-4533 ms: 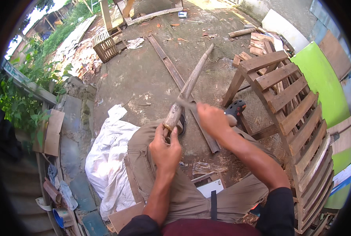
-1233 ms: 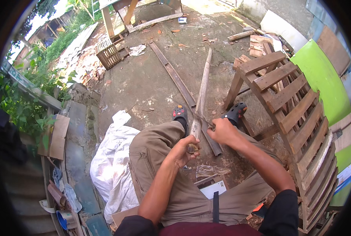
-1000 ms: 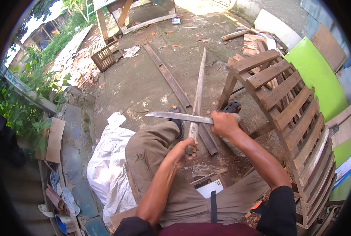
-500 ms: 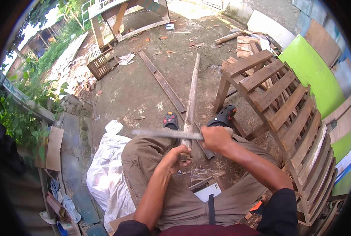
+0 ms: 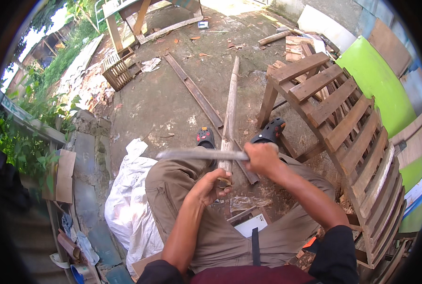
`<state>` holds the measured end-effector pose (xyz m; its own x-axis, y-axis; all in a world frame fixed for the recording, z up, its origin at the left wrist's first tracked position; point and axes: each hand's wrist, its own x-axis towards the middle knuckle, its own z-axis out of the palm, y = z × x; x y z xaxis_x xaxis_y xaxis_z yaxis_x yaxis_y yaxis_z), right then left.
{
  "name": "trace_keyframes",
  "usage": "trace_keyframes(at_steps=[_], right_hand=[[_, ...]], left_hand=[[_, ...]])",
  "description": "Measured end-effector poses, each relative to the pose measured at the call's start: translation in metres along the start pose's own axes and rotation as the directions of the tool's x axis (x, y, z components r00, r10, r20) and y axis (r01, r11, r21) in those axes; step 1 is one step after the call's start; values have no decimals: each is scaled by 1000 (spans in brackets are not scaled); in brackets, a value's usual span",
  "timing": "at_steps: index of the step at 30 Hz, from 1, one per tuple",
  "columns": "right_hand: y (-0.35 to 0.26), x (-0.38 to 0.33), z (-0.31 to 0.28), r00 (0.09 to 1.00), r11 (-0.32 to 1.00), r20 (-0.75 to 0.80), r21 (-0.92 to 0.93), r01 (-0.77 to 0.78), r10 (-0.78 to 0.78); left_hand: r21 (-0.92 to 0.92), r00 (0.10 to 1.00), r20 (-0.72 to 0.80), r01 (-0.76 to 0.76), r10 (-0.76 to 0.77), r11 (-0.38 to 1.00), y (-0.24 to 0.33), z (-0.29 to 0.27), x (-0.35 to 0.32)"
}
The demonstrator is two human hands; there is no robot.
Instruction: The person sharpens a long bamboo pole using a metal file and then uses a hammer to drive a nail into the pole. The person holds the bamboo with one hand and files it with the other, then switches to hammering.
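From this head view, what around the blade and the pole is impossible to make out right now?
- Long blade: motion-blurred; its edge cannot be read.
- Its handle: hidden inside the right hand.
- Wooden pole: near end covered by the left hand.
- Wooden pallet: lower part cut off by the picture's rim.

Sunlit dirt yard (image 5: 173,94), wooden pallet (image 5: 343,123)

The left hand (image 5: 211,182) is curled into a closed grip just above the left knee (image 5: 178,175), with its forearm stretched forward from the lower edge. The right hand (image 5: 260,158) is clenched in a fist beyond and to the right of that knee, its wrist bent leftward and its elbow kept wide.
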<state>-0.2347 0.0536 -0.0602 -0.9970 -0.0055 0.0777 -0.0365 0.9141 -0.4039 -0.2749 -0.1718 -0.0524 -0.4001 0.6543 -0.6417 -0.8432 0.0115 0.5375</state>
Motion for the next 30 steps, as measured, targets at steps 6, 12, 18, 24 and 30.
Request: trace_keyframes(at_steps=[6,12,18,24,30], right_hand=[[-6,-5,-4,992,992,59,51,-113,110],[10,17,-1,989,992,77,27,-125,122],[-22,-4,-11,983,997,168,46,63,-69],[25,15,-3,982,984,86,40,-172,168],[25,6,11,995,992,-13,75,-100,101]], left_hand=[[-158,996,83,30,-17,987,2,0,-4],[-101,1000,30,9,-6,995,-3,-3,-3],[-70,999,48,26,-23,997,0,-1,-4],[-42,998,54,46,-44,998,-6,-6,1],[66,993,-114,6,1,998,-10,9,0]])
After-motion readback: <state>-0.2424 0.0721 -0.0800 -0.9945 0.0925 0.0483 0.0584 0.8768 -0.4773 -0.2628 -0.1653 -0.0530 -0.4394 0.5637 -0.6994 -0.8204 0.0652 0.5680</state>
